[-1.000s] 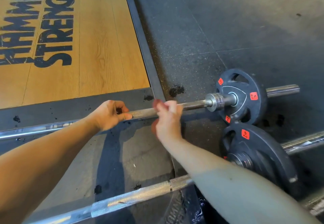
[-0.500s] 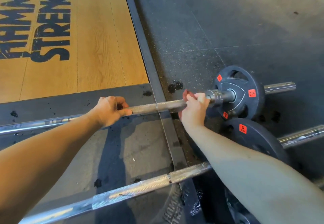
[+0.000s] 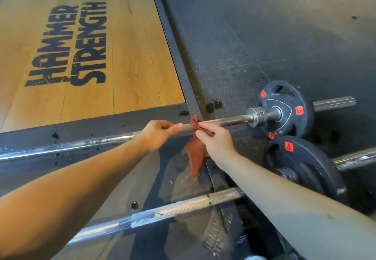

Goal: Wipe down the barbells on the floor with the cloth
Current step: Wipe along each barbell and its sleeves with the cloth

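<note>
"What is closest to you?"

"The near bar (image 3: 173,211), lying on the floor (image 3: 264,36) under my arms. No cloth is on it."

"Where is the cloth?"

"A bit farther. My right hand (image 3: 215,141) pinches the cloth (image 3: 196,158) at the far bar (image 3: 223,121), and most of it hangs loose below. My left hand (image 3: 156,135) is curled round that bar, just beside the cloth."

"What could go wrong?"

"I think the cloth could slip out, since I only pinch its top. The bar could roll if my left hand lets go. Farther along, a plate (image 3: 284,109) sits on the bar's end, and my right hand might bump it."
</note>
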Demonstrator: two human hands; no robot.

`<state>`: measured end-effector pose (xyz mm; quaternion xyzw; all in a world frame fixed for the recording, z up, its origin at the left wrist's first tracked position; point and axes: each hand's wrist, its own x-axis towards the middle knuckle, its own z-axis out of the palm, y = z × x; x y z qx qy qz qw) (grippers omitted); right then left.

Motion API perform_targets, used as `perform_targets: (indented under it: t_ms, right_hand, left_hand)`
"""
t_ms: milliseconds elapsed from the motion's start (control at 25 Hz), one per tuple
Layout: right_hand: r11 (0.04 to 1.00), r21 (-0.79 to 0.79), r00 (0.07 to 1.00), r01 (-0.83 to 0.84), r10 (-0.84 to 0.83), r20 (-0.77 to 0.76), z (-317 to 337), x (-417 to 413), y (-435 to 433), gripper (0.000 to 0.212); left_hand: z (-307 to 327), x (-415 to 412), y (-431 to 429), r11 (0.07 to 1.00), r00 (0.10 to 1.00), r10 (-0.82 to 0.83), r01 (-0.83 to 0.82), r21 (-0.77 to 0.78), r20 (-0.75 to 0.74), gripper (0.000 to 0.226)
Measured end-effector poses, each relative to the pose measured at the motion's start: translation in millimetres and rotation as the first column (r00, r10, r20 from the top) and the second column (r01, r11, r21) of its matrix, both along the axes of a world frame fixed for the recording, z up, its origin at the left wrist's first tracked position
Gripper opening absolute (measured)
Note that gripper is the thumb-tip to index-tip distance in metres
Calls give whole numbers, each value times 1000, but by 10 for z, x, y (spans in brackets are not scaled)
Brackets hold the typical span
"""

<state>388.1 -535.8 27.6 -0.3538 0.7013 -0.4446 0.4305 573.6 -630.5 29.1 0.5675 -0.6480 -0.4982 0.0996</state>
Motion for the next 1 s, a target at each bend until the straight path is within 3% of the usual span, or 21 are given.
perform_targets:
  t_ms: [80, 160, 280, 400, 600, 720, 920, 1000]
  right_hand:
    - [1000, 14, 992, 6, -8, 125, 73, 98, 63, 28]
    - [1000, -13, 981, -23, 26, 192, 229, 191, 140, 32]
    - [995, -17, 990, -99, 100, 94, 635, 229, 287, 49]
    - [981, 63, 983, -186, 186, -3, 984, 158, 453, 60]
    - [935, 162, 944, -316, 294, 149, 1509, 201, 860, 32]
    - [920, 161, 934, -357, 349, 80, 1740, 286, 947, 41]
    - [894, 221, 897, -390, 423, -126, 1860, 338, 1007, 17]
    - [912, 246, 908, -327, 376, -187, 1767, 349, 951, 22]
  left_hand:
    - [141, -78, 161, 989, 991, 37, -18, 144, -130, 46]
    - [296, -103, 312, 987, 980, 93, -67, 147, -178, 38]
    - [524, -46, 457, 976, 967, 203, -188, 106, -156, 27]
    - [830, 119, 603, 994, 989, 112, -109, 29, -97, 38]
    - [1644, 245, 964, 994, 996, -66, 60, -95, -57, 31]
    - [2085, 243, 1142, 986, 995, -99, 96, -140, -16, 34]
    - [2339, 399, 1309, 948, 981, -136, 169, -271, 138, 25]
    - [2215, 481, 1309, 923, 966, -92, 174, -344, 240, 24]
